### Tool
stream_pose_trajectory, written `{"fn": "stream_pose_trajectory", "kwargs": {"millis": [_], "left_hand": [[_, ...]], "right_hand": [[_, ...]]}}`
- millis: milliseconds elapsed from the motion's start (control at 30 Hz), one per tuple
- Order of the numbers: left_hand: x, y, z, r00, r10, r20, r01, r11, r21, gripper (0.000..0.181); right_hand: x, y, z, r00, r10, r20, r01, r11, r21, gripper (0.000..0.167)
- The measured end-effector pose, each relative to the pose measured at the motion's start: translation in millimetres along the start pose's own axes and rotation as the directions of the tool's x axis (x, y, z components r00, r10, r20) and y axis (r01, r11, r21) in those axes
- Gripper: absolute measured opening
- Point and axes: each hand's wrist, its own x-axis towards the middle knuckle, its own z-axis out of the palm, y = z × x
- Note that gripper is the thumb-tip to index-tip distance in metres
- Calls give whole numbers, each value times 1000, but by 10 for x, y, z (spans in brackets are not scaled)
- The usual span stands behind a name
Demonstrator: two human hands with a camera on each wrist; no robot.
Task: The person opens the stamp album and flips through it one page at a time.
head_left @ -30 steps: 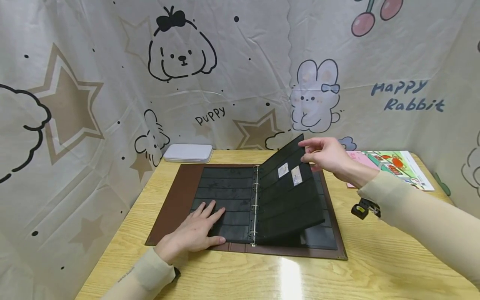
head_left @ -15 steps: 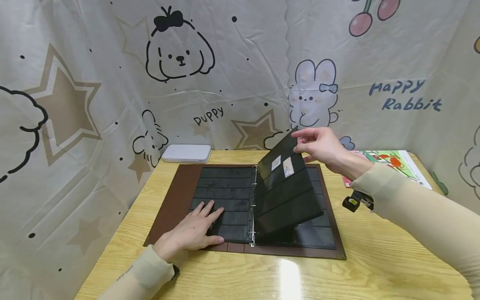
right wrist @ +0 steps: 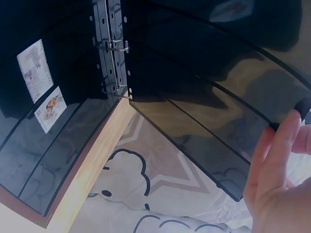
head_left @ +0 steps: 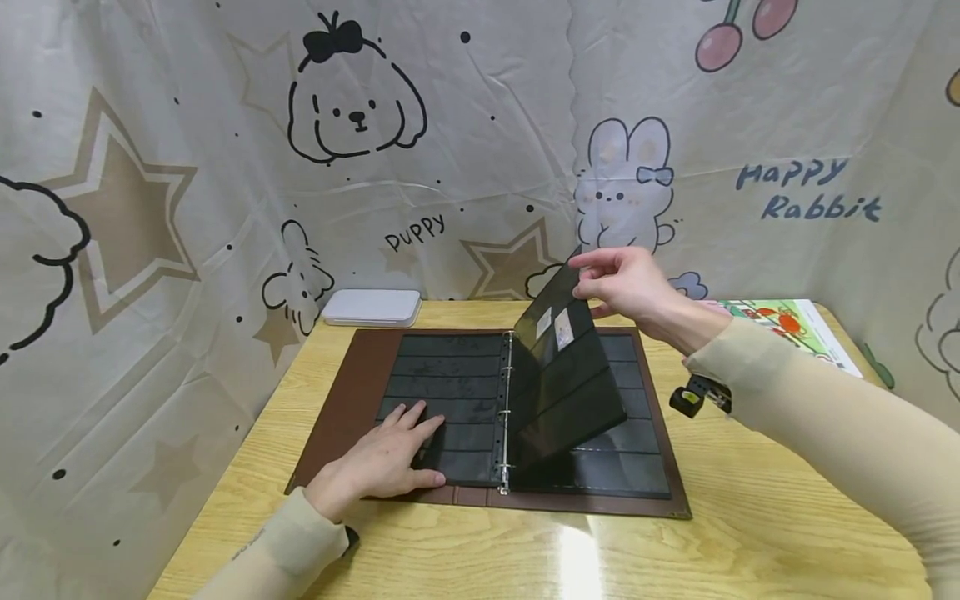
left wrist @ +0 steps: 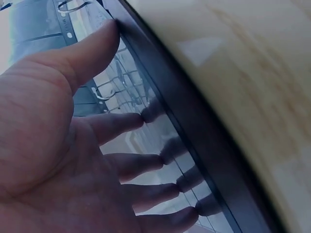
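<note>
A brown stamp album (head_left: 318, 417) lies spread on the table, with black pocket pages on metal rings. My left hand (head_left: 382, 458) rests flat on the left page (head_left: 450, 379), fingers spread; the left wrist view shows its fingertips touching the glossy page. By its upper outer corner, my right hand (head_left: 626, 287) pinches a black page (head_left: 573, 392), which stands tilted up from the rings. Two small stamps (head_left: 564, 329) sit in that raised page's pockets. In the right wrist view, two more stamps (right wrist: 35, 70) show on the page lying beneath.
A pale flat case (head_left: 372, 307) sits at the table's back left. Behind the right forearm, a colourful booklet (head_left: 795, 329) is partly covered. Patterned cloth (head_left: 480, 150) hangs around the back and sides of the wooden table (head_left: 450, 550).
My right hand has moved leftward and slightly up, swinging the pinched page further from the right side and exposing more of the page beneath. The left hand stays in place.
</note>
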Motion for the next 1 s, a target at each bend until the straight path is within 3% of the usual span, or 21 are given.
{"fn": "stream_pose_trajectory", "kwargs": {"millis": [167, 300, 467, 600, 800, 1000], "left_hand": [[34, 82, -93, 997, 8, -79, -8, 1000, 3, 85], [110, 217, -250, 983, 69, -171, -67, 998, 16, 82], [201, 464, -495, 934, 175, -311, -176, 984, 26, 78], [263, 708, -662, 895, 220, -388, -232, 972, 16, 77], [309, 1103, -864, 864, 282, -418, -290, 956, 46, 80], [317, 1405, -1024, 854, 305, -422, -311, 949, 57, 80]], "right_hand": [[12, -35, 49, 1000, -8, -9, 8, 1000, 9, 55], [6, -55, 84, 1000, -14, -11, 15, 1000, 15, 54], [-6, -68, 144, 1000, -10, -7, 10, 1000, 25, 53], [-5, -89, 200, 1000, -17, -17, 18, 999, 38, 52], [3, -120, 253, 1000, -25, -15, 26, 997, 69, 50], [29, -154, 293, 999, -36, -2, 36, 996, 86, 50]]}}
